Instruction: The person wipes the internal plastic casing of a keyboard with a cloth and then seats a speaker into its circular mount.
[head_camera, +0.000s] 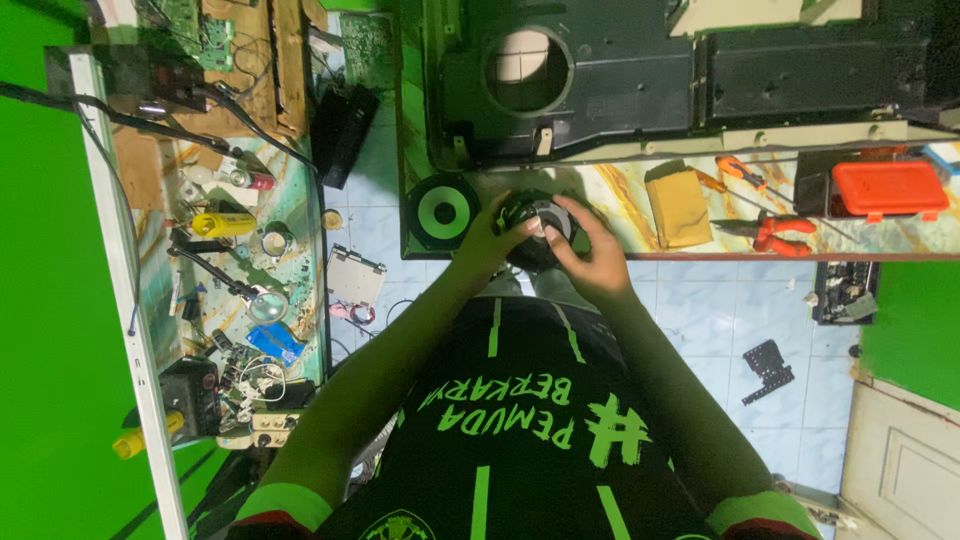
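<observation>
Both hands are clamped on a small round black speaker (537, 232) at the near edge of the tabletop (620, 200) — the left hand (492, 240) wraps its left side, the right hand (590, 262) cups its right side, fingers curled over the top (its pale centre shows between them). A second speaker with a green cone (441, 211) sits just beside the left hand — red-handled pliers (772, 232) lie well apart.

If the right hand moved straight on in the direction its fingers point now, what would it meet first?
The right hand already touches the round black speaker that both hands hold. Its fingers point towards the left hand. Beyond that lies the second speaker with a green cone, though depth is unclear.
</observation>
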